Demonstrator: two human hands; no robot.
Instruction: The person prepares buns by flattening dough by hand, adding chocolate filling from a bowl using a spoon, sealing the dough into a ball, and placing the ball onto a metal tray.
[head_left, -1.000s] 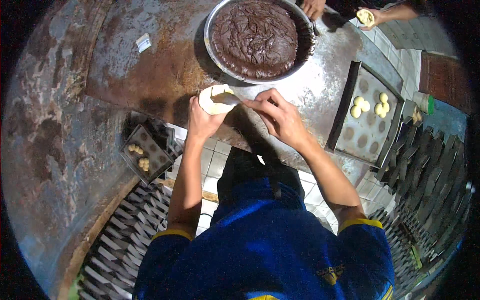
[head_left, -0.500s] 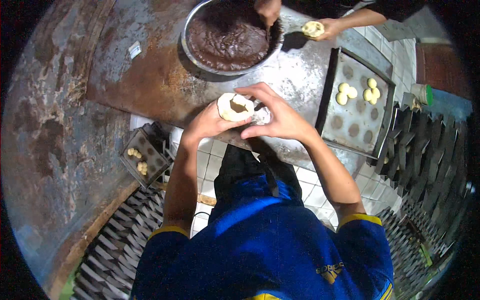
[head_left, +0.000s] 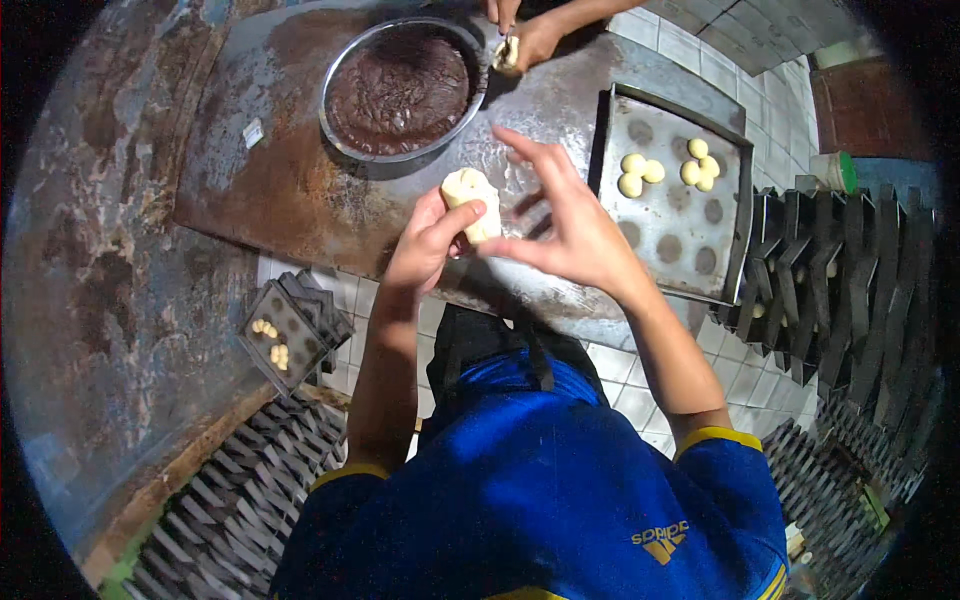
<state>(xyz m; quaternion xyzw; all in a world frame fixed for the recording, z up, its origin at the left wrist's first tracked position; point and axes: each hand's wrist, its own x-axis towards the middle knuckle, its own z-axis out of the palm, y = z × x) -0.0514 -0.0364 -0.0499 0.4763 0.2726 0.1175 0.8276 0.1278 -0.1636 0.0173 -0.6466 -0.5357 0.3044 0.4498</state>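
Cream, rounded dough [head_left: 478, 192] mid-frame: looks light, soft, tearable, so cradle its sides! Left hand [head_left: 424, 243] wraps it; right hand [head_left: 574, 232] spread wide.

The left grip [head_left: 420, 245] partly hides the pale, rounded dough piece [head_left: 470, 188]. The far edge cuts off a co-worker's bare forearm [head_left: 588, 13]. The flat white scrap [head_left: 253, 132] at left is too small to identify.

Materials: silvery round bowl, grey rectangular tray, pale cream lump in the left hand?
Silvery round bowl: probably metal, fairly smooth, from its bright rim. Grey rectangular tray: likely sheet metal, dull and spotted, from its thin raised edges. Pale cream lump in the left hand: looks like soft dough, matte and uneven; ingredients can't be told.
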